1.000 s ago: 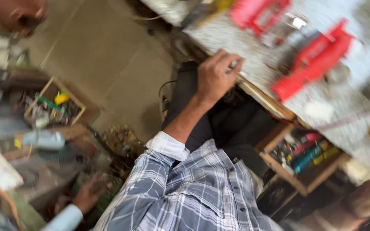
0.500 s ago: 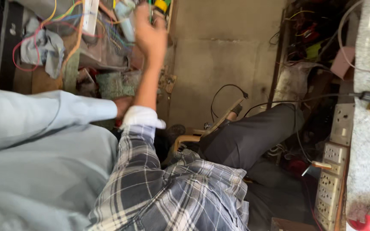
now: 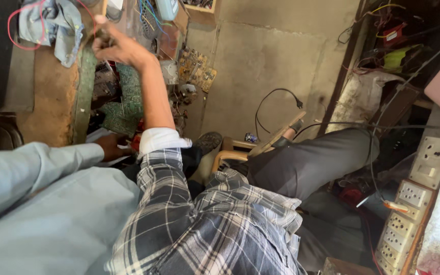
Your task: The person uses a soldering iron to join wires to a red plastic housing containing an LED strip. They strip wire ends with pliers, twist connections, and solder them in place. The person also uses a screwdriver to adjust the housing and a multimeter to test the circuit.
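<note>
My left hand [image 3: 119,48] reaches up and left on a plaid-sleeved arm with a white rolled cuff. Its fingers are curled at the green-painted edge of a wooden bench [image 3: 52,102]. I cannot tell whether they hold something small. Just beyond the hand lie a blue-grey cloth [image 3: 57,23] and a red wire [image 3: 19,20]. Green circuit boards [image 3: 128,97] sit under my forearm. My right hand is out of view. A co-worker in a light blue shirt [image 3: 36,173] is at the left, with a hand [image 3: 109,146] low by the boards.
My grey-trousered leg [image 3: 311,163] stretches right, with a sandal [image 3: 281,135] on the concrete floor. A black cable [image 3: 276,99] loops on the floor. Brown circuit boards [image 3: 197,69] lean by the bench. A board of wall sockets [image 3: 408,214] stands at the lower right.
The view swung from a bench with red tools down to the floor and the left bench. My left hand moved from that bench to the green-edged one and now sits lower left.
</note>
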